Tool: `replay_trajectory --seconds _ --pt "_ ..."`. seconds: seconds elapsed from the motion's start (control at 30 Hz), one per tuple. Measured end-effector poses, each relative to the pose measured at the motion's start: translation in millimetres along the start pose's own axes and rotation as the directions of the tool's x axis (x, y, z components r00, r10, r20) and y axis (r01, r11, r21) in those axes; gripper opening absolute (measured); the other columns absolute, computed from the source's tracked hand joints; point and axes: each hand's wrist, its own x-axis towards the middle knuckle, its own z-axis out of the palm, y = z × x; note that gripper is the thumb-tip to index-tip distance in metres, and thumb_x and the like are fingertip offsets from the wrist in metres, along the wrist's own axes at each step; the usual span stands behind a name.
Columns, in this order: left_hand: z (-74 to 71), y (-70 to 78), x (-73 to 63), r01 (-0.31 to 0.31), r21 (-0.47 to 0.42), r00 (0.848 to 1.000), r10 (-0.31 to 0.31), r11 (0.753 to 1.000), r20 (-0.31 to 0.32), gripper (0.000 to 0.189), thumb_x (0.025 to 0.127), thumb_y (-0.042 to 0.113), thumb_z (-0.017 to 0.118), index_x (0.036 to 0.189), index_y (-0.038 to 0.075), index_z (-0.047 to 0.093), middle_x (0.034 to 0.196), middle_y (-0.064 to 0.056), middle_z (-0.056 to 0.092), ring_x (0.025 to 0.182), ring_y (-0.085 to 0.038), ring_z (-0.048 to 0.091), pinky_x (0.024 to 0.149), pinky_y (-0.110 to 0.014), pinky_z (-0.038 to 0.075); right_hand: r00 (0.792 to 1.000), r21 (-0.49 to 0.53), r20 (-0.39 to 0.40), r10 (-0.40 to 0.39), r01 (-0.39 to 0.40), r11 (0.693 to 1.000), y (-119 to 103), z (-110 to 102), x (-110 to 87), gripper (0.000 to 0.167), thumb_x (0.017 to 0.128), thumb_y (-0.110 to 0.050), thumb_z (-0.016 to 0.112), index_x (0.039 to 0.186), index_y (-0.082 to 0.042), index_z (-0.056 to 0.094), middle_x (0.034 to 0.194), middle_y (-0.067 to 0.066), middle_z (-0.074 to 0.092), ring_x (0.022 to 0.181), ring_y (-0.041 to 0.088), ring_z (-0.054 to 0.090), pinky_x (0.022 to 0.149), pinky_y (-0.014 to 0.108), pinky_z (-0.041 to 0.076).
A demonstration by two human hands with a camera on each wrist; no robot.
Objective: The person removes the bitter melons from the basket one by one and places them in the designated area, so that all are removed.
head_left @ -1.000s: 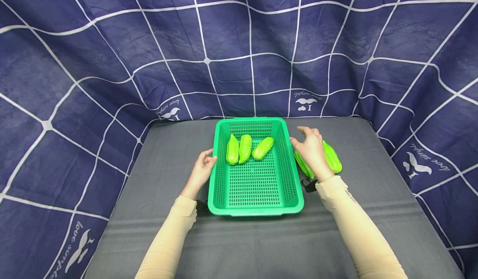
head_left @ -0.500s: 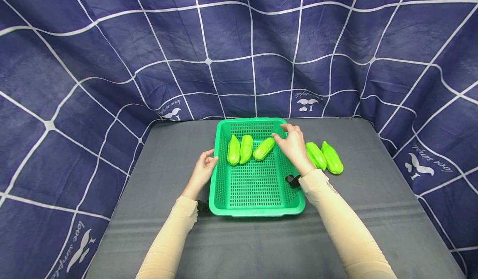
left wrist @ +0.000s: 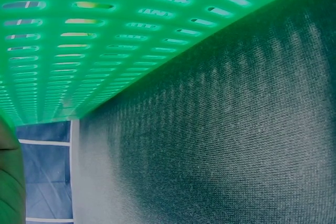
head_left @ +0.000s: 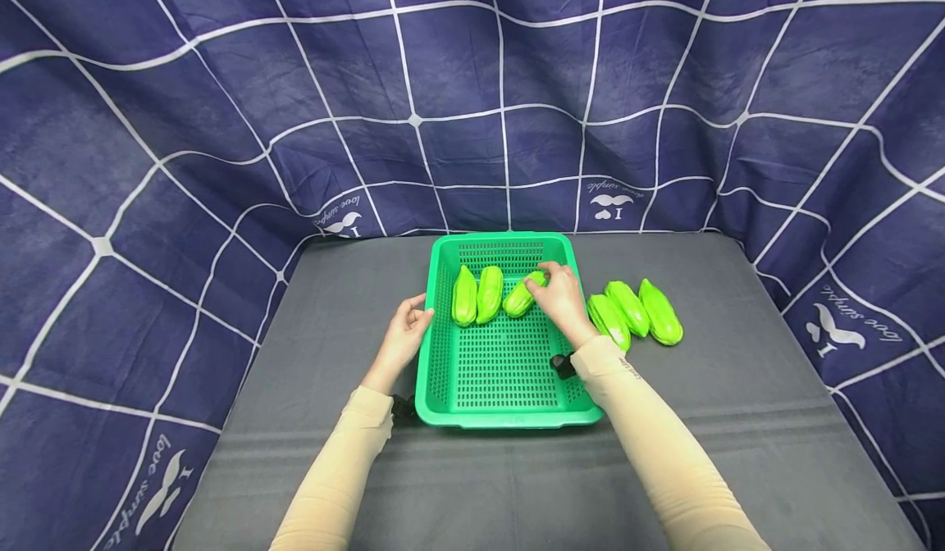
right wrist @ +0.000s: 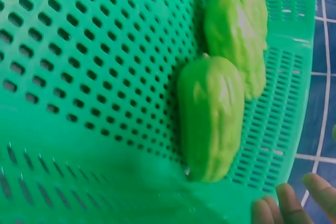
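Observation:
In the head view a green perforated plastic basket (head_left: 509,418) stands on the grey cloth. Three bright green, ridged, gourd-like vegetables lie towards its far end: a left one (head_left: 463,297), a middle one (head_left: 490,294) and a tilted right one (head_left: 520,298). My left hand (head_left: 402,334) grips the basket's left rim, thumb over the edge. Over the right side of the basket, my right hand (head_left: 559,297) reaches in with thumb and fingers apart, close to the tilted vegetable. The right wrist view shows its fingers (right wrist: 289,208) spread beside the nearest vegetable (right wrist: 211,119), holding nothing.
Right of the basket, three more such vegetables lie side by side on the cloth: a near one (head_left: 609,323), a middle one (head_left: 628,308) and a far one (head_left: 661,313). A blue curtain (head_left: 472,125) with white lines hangs behind and at both sides.
My right hand has moved left, from above the vegetables on the cloth, across the basket's right rim to the tilted vegetable inside. My left hand stays at the left rim.

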Motion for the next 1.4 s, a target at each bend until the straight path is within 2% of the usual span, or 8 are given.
replay_trajectory --seconds 0.2,0.57,0.83,1.07,1.13,1.3,1.4 --pt "1.5 -3.3 -0.4 -0.016 0.012 1.0 0.016 1.0 -0.014 0.05 0.103 0.02 0.053 0.147 0.001 0.04 0.092 -0.011 0.063 0.078 -0.008 0.058 0.076 -0.029 0.044 0.999 -0.019 0.026 0.027 -0.027 0.999 2 15 1.1 0.05 0.094 -0.028 0.065 0.135 -0.001 0.055 0.124 0.024 0.056 0.114 0.038 0.056 0.094 0.048 0.046" --pt "3.3 -0.8 -3.4 0.006 0.024 1.0 -0.005 1.0 -0.023 0.049 0.104 0.021 0.052 0.147 0.003 0.04 0.1 -0.018 0.066 0.092 -0.019 0.065 0.083 -0.032 0.046 0.995 -0.04 0.035 0.092 -0.09 0.995 4 31 -1.3 0.056 0.094 -0.031 0.065 0.134 0.005 0.051 0.129 0.03 0.051 0.118 0.047 0.052 0.098 0.053 0.043" --pt "3.6 -1.8 -4.2 0.002 0.01 1.0 -0.002 1.0 -0.026 0.048 0.103 0.02 0.054 0.146 0.002 0.041 0.098 -0.017 0.066 0.085 -0.013 0.063 0.081 -0.031 0.045 0.99 -0.06 0.011 0.14 -0.14 0.988 10 42 -1.7 0.065 0.093 -0.037 0.065 0.132 0.01 0.045 0.125 0.034 0.049 0.116 0.05 0.052 0.095 0.056 0.045" --pt "3.1 -1.8 -2.7 -0.004 0.006 1.0 0.004 1.0 -0.023 0.05 0.103 0.021 0.054 0.147 0.0 0.041 0.098 -0.018 0.066 0.083 -0.01 0.061 0.079 -0.028 0.044 0.982 -0.097 0.044 0.184 -0.179 0.979 11 48 0.5 0.073 0.093 -0.043 0.065 0.137 0.008 0.037 0.127 0.034 0.046 0.118 0.05 0.05 0.092 0.056 0.047" --pt "2.3 1.4 -3.6 -0.005 0.002 1.0 0.005 1.0 -0.016 0.05 0.103 0.019 0.053 0.147 -0.002 0.04 0.099 -0.021 0.066 0.085 -0.013 0.062 0.079 -0.029 0.044 0.98 -0.12 0.057 0.188 -0.18 0.976 11 50 2.0 0.076 0.093 -0.044 0.065 0.14 0.008 0.034 0.13 0.034 0.046 0.12 0.049 0.049 0.094 0.056 0.047" --pt "-1.5 25.3 -15.2 -0.019 0.02 1.0 0.019 1.0 0.004 0.05 0.104 0.013 0.052 0.145 -0.01 0.037 0.099 -0.027 0.064 0.088 -0.022 0.064 0.077 -0.029 0.044 0.978 -0.133 0.07 0.196 -0.186 0.974 10 51 3.9 0.08 0.093 -0.042 0.065 0.145 0.007 0.029 0.135 0.033 0.043 0.126 0.048 0.046 0.098 0.056 0.046" --pt "-2.1 34.4 -21.0 -0.025 0.022 1.0 0.025 0.999 0.007 0.049 0.104 0.012 0.051 0.144 -0.011 0.037 0.101 -0.029 0.064 0.09 -0.026 0.065 0.077 -0.028 0.044 0.982 -0.142 0.036 0.187 -0.18 0.973 9 53 3.2 0.078 0.09 -0.042 0.069 0.141 0.006 0.033 0.128 0.032 0.047 0.12 0.047 0.05 0.091 0.055 0.049"
